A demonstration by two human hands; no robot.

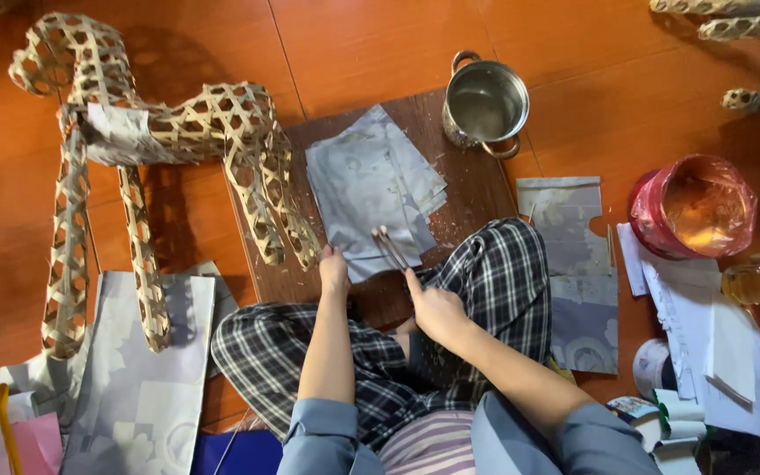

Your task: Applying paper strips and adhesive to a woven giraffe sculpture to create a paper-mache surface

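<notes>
Leftmost, a woven bamboo animal frame (160, 149) is standing on the floor beside a dark wooden board (468, 189). On that board, the left hand (334, 268) is pressing flat on the near edge of a grey paper stack (371, 189), while the right hand (433, 308) is closing around a brush (390, 247) over the stack. Further right, a steel pot (485, 104) and a red-lined bucket (692, 207) are sitting.

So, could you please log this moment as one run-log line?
left hand: on grey paper stack | right hand: holding brush over stack | board: under stack | metal pot: behind
</notes>
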